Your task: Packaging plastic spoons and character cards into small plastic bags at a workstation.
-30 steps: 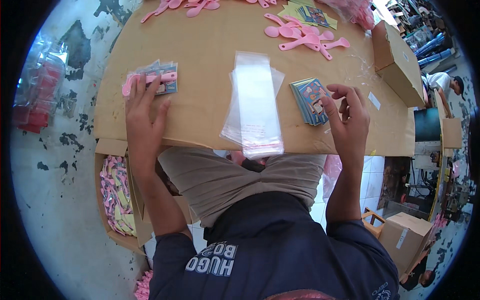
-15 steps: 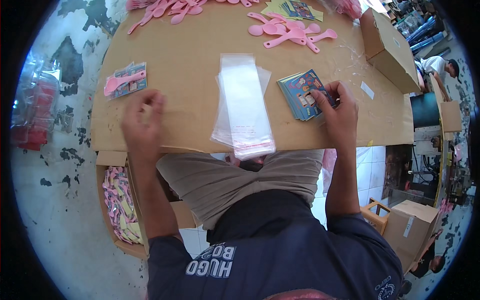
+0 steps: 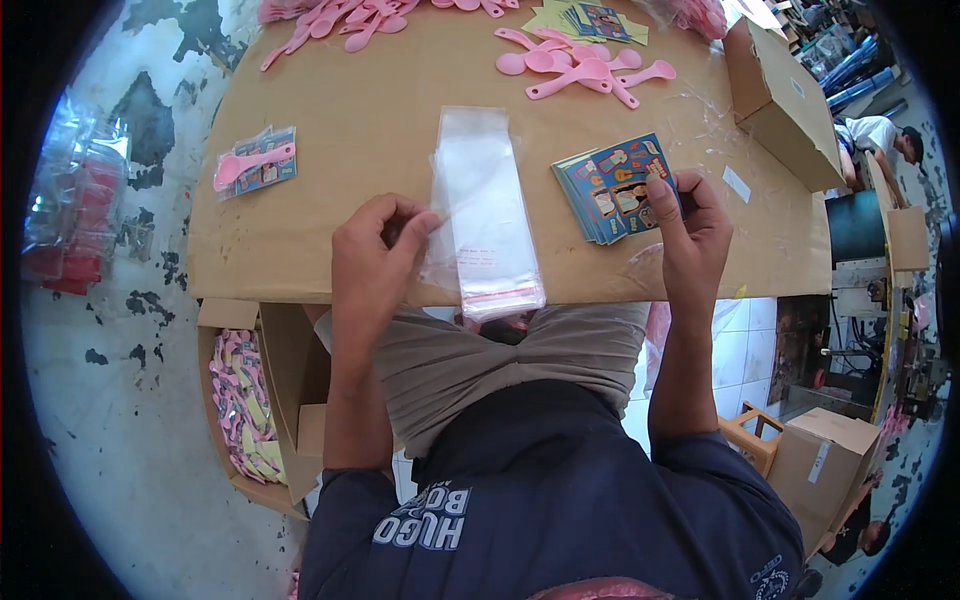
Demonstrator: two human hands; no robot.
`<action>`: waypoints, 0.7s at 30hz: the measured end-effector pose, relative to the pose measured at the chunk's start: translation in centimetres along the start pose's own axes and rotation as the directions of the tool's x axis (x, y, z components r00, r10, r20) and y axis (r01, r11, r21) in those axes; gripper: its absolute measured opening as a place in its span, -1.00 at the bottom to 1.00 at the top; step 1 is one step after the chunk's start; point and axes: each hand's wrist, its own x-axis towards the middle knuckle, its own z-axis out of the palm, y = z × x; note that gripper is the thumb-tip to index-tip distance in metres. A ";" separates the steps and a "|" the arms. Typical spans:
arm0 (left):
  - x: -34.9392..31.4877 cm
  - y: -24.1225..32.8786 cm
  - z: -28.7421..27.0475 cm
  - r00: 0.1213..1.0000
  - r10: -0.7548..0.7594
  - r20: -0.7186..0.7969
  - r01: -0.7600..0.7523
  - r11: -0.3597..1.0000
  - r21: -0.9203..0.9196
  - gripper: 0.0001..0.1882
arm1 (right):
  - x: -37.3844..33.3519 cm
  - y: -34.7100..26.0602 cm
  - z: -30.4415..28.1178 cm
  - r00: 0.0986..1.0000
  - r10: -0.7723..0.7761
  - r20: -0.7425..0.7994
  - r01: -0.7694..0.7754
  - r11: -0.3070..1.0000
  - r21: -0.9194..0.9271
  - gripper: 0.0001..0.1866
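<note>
Across the table's front edge lies a stack of clear plastic bags (image 3: 485, 210), slightly fanned. My left hand (image 3: 380, 250) is at the stack's left edge, thumb and forefinger pinched together on the edge of a bag. To the right is a stack of blue printed cards (image 3: 590, 205). My right hand (image 3: 692, 230) grips the top printed card (image 3: 630, 180) by its right side, thumb on its face and fingers behind it. On the left, a pink spoon (image 3: 255, 165) lies on a bagged card (image 3: 270, 178).
Loose pink spoons (image 3: 585, 70) lie at the back, with yellow cards (image 3: 550, 20) behind them. A cardboard box (image 3: 785, 105) stands at the right rear. Below the table's left side, an open box (image 3: 290, 400) holds several packed pieces (image 3: 240, 400). Another person (image 3: 875, 135) is at far right.
My left hand has moved right, from beside the bagged card to the plastic bags. My right hand has shifted slightly right, drawing the top card partly off the stack. The fanned bags look less spread.
</note>
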 end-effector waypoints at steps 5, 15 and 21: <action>-0.3 -0.2 -0.3 0.992 0.107 -0.066 -0.110 0.993 -0.044 -0.78 | -0.8 0.0 1.0 0.998 0.003 0.064 -0.008 0.997 0.073 -0.81; -0.7 -0.1 0.0 0.999 -0.014 -0.037 0.003 0.960 -0.282 -0.83 | -3.2 -2.8 4.4 0.949 0.163 0.271 -0.238 0.933 0.271 -0.83; -0.3 -1.8 0.4 0.964 0.115 -0.241 -0.186 0.938 -0.293 -0.85 | -3.8 -3.7 7.7 0.837 0.006 0.547 0.108 0.978 -0.177 -0.80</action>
